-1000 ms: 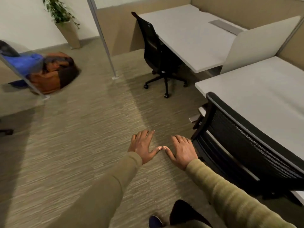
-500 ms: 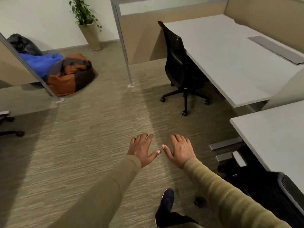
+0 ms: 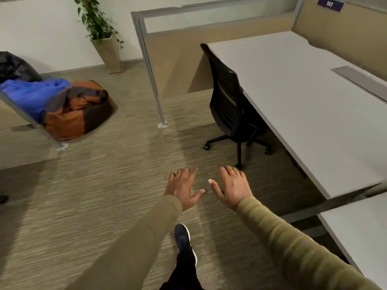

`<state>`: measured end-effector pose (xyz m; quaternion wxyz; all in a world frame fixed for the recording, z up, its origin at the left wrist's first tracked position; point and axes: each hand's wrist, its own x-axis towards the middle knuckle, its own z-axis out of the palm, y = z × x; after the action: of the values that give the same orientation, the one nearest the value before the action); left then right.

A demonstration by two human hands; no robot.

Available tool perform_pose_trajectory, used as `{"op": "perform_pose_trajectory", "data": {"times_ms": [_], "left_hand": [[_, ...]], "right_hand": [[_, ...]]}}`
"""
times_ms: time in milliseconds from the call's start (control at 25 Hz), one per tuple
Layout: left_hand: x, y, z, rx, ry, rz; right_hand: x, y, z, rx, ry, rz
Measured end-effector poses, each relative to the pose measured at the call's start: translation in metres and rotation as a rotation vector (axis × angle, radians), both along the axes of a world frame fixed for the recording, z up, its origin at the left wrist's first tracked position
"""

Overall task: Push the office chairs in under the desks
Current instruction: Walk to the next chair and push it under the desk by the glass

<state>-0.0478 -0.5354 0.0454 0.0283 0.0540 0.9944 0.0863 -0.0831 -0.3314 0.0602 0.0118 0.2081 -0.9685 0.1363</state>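
A black mesh office chair (image 3: 227, 102) stands on the carpet at the left edge of a long light-grey desk (image 3: 303, 105), its seat tucked partly beneath the top and its wheeled base showing. My left hand (image 3: 183, 188) and my right hand (image 3: 231, 186) hover side by side over the floor, palms down, fingers spread, holding nothing. Both are well short of the chair, my right hand just in front of its nearest caster. A second desk's corner (image 3: 360, 237) shows at the lower right.
A cubicle partition with a metal post (image 3: 150, 72) stands left of the chair. An orange, brown and blue beanbag pile (image 3: 62, 107) lies on the carpet at left beside another partition leg. A potted plant (image 3: 102, 32) is at the back wall. My shoe (image 3: 184, 240) is below my hands.
The view has swung left and forward: the near chair at the lower right has left the frame, and the far chair and its desk are now closer. My hands stay spread and empty.
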Motion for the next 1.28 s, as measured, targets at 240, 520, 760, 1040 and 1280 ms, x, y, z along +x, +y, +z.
{"op": "perform_pose_trajectory", "data": {"times_ms": [240,520,760,1040,1280], "left_hand": [[-0.147,-0.046,-0.005,-0.009,0.010,-0.056],[-0.310,-0.095,0.009,-0.022,0.016,-0.188],[-0.420,-0.094,0.016,0.000,0.079,-0.262],[-0.547,-0.084,0.023,0.018,0.120,-0.322],[-0.655,-0.079,0.045,0.078,0.296,-0.314]], "right_hand": [[-0.132,-0.038,0.002,0.004,0.001,-0.078],[-0.268,-0.079,0.018,-0.005,0.048,-0.197],[-0.359,-0.087,0.022,0.092,0.096,-0.274],[-0.470,-0.094,0.035,0.088,0.191,-0.369],[-0.545,-0.101,0.057,0.031,0.303,-0.406]]}}
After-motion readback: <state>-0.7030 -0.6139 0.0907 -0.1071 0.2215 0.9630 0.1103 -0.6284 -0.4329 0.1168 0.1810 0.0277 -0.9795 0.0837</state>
